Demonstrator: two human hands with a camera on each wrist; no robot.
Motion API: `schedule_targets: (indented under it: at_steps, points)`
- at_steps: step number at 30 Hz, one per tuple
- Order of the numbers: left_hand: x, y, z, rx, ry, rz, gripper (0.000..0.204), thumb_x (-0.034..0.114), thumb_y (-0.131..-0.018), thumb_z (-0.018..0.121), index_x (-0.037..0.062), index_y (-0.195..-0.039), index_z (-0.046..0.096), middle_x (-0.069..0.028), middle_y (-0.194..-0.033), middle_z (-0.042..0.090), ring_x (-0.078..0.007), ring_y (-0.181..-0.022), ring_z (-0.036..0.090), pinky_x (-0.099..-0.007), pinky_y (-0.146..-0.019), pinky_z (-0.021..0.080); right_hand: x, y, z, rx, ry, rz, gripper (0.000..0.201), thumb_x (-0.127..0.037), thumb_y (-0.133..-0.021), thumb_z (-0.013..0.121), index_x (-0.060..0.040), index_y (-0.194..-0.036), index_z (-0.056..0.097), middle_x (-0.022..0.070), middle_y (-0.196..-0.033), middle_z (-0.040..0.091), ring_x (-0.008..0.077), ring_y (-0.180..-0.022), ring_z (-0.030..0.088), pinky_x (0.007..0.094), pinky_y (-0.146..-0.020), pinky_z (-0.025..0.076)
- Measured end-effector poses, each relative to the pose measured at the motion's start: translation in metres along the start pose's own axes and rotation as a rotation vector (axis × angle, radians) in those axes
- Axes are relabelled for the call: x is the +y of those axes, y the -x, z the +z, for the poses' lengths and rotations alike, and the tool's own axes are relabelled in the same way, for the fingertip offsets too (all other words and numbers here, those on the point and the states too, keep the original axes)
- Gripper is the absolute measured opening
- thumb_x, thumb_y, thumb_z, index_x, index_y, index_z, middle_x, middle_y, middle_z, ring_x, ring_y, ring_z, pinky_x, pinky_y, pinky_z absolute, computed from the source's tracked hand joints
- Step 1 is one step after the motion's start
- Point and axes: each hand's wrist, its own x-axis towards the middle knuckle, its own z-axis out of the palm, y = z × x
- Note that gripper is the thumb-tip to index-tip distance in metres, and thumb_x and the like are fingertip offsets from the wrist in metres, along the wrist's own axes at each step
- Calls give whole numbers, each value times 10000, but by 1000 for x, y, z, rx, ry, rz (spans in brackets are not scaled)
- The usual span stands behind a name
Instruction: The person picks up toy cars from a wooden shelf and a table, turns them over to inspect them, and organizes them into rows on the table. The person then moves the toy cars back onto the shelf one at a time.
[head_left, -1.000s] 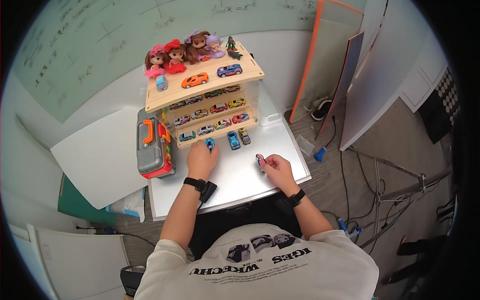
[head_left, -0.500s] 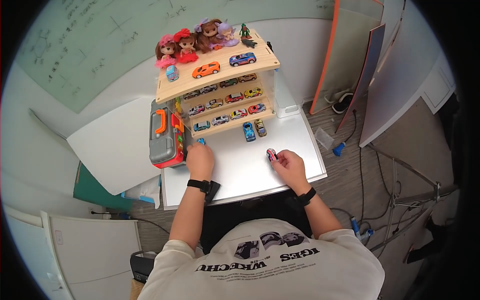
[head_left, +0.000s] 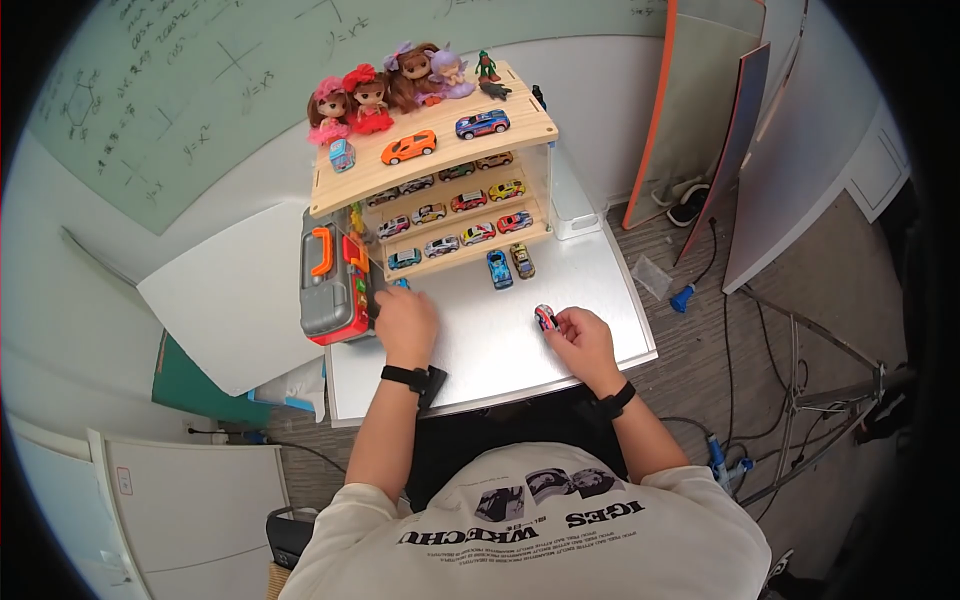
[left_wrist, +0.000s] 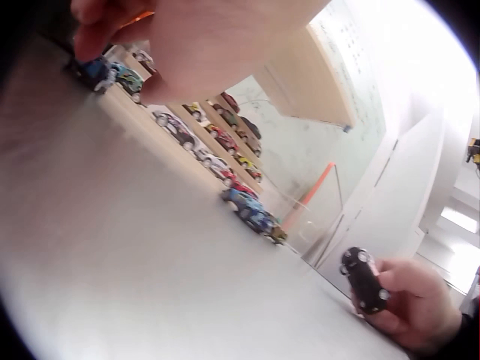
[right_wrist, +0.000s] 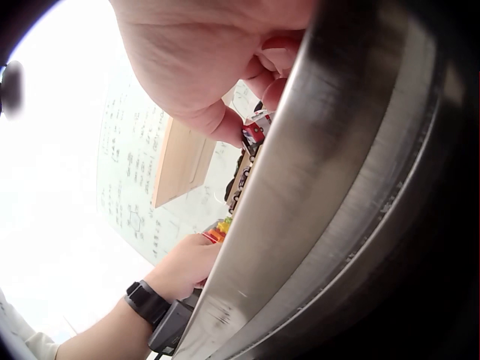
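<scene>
My left hand (head_left: 407, 325) is low over the left part of the table, beside the toolbox. A small blue toy car (head_left: 402, 284) stands just beyond it, partly hidden by the hand. In the left wrist view the fingertips come right at this blue car, while the thumb lies apart from it. My right hand (head_left: 583, 342) pinches a red-and-white toy car (head_left: 546, 318) between thumb and fingers above the right side of the table. The left wrist view shows that car's black underside. Two more toy cars, a blue one (head_left: 499, 269) and a dark yellowish one (head_left: 522, 261), stand before the shelf.
A wooden display shelf (head_left: 350, 188) carries rows of toy cars, with dolls (head_left: 370, 100), an orange car (head_left: 409, 147) and a blue car (head_left: 483, 124) on top. The grey-and-red toolbox (head_left: 325, 290) borders the metal-topped table (head_left: 480, 360) at left. A clear bin (head_left: 578, 215) stands right.
My left hand has moved left with the blue car, towards the toolbox, and has then stayed near it. The right hand keeps its car in about the same place. The head view has shifted.
</scene>
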Motion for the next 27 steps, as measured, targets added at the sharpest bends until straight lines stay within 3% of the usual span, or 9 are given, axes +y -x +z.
schedule_targets:
  at_steps: [2, 3, 5, 8, 14, 18, 21, 23, 27]
  points:
    - [15, 13, -8, 45, 1, 184, 324, 254, -942, 702, -42, -1046, 622, -236, -1005, 653, -416, -801, 727, -484, -687, 621, -1, 0, 1, 3, 5, -7, 220, -161, -830, 793, 11, -940, 714, 101, -793, 667, 182, -624, 615, 323, -600, 509]
    - [21, 16, -5, 43, 0, 180, 324, 254, -942, 702, -42, -1046, 622, -236, -1005, 653, -416, -801, 727, -484, -687, 621, -3, 0, 0, -1, 20, 2, 218, -163, -829, 794, 8, -937, 712, 99, -792, 666, 183, -623, 614, 324, -599, 509]
    - [35, 21, 1, -58, 149, 406, 313, 244, -937, 704, -3, -1116, 633, -218, -1033, 649, -409, -812, 725, -483, -686, 618, -3, 0, 1, -3, 37, 11, 217, -165, -829, 796, 5, -934, 710, 97, -790, 664, 184, -621, 613, 325, -598, 508]
    - [59, 21, 9, -128, 256, 550, 284, 230, -939, 693, 40, -1147, 650, -220, -1046, 644, -408, -794, 723, -485, -674, 614, 1, 0, 2, 21, 14, 0, 216, -165, -827, 795, 1, -934, 709, 97, -789, 664, 190, -624, 613, 329, -599, 509]
    - [86, 10, 32, -156, 176, 647, 236, 206, -929, 681, 63, -1117, 674, -235, -1036, 643, -410, -768, 719, -495, -669, 611, 1, 1, 1, 13, 4, -9, 228, -186, -836, 783, -1, -951, 714, 109, -808, 677, 202, -648, 636, 336, -620, 525]
    - [76, 6, 31, -175, 140, 648, 222, 194, -914, 681, 57, -1090, 677, -236, -1000, 649, -407, -769, 720, -496, -658, 608, -1, 2, 2, 12, 13, -23, 225, -183, -835, 783, -1, -948, 714, 110, -815, 678, 202, -651, 634, 337, -618, 521]
    - [53, 11, 13, -127, 148, 557, 188, 185, -906, 676, 51, -1037, 686, -232, -941, 657, -406, -745, 718, -500, -632, 602, -3, 1, 1, 5, 25, -1, 222, -178, -831, 786, -3, -946, 715, 107, -819, 678, 203, -649, 626, 335, -614, 515]
    - [36, 16, 0, -32, 73, 388, 164, 179, -898, 678, 45, -990, 693, -225, -900, 664, -402, -728, 717, -498, -610, 596, -4, 1, 1, 8, 20, -5, 215, -170, -827, 789, -6, -945, 716, 98, -804, 671, 201, -638, 612, 334, -607, 507]
    - [8, 14, 2, -57, 13, 322, 230, 188, -893, 676, 81, -1091, 726, -244, -949, 686, -420, -750, 717, -511, -657, 599, -2, 0, 3, 14, 39, -8, 206, -159, -819, 794, -12, -942, 717, 91, -783, 658, 194, -620, 597, 333, -600, 501]
